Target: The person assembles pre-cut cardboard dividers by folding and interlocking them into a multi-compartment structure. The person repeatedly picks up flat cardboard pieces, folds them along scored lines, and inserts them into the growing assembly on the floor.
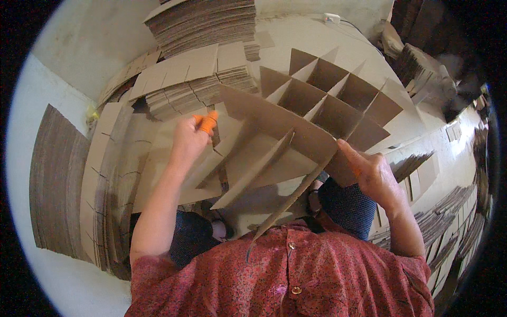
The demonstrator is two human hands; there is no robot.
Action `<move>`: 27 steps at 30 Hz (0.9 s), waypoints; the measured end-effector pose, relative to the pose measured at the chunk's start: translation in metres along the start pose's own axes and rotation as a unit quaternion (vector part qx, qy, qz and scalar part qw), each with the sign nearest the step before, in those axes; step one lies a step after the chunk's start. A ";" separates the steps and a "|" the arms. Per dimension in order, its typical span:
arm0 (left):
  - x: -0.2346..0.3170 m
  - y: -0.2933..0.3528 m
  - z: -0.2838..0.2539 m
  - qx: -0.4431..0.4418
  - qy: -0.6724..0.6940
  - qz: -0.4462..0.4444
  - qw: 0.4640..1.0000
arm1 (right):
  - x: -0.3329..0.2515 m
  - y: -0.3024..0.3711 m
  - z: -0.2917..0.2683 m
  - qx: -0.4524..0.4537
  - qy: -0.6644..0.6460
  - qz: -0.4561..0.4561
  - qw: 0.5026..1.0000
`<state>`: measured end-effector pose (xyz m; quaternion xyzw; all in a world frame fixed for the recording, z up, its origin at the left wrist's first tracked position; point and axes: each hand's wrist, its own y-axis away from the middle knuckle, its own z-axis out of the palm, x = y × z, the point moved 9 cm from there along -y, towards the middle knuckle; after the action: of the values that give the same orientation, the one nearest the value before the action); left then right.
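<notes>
A brown cardboard divider grid [311, 98] of interlocked slotted strips lies ahead of me, its square cells facing up. Along its near side runs a long strip [274, 117], and more strips [256, 171] slant from it toward my lap. My right hand [372, 171] grips the grid's near right corner, index finger stretched along the cardboard. To the left of the grid, my left hand [194, 138] is raised with its fingers curled together; orange covers sit on its fingertips. Whether anything small is pinched in it is hidden.
Slotted cardboard sheets are stacked behind my left hand [185, 74], with a taller stack [203, 26] farther back. More sheets stand on edge at the left [58, 185]. Several cardboard pieces [449, 222] lie at the right. A white socket block [331, 18] with a cable is at the back.
</notes>
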<state>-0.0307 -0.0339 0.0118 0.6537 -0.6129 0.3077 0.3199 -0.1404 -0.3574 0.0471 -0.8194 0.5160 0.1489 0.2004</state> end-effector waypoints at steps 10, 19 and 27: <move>0.005 -0.012 0.038 -0.160 -0.063 0.058 0.983 | 0.006 -0.010 0.012 -0.003 0.046 -0.004 0.999; 0.005 -0.112 -0.026 0.218 -0.356 0.234 0.878 | 0.039 -0.027 0.016 0.062 0.034 0.006 0.998; -0.037 -0.201 -0.038 0.102 -0.346 0.130 0.923 | 0.036 -0.037 0.018 0.071 0.036 0.002 0.997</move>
<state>0.1670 0.0277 -0.0023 0.6629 -0.7306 0.1620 -0.0234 -0.0924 -0.3629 0.0219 -0.8068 0.5340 0.0826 0.2389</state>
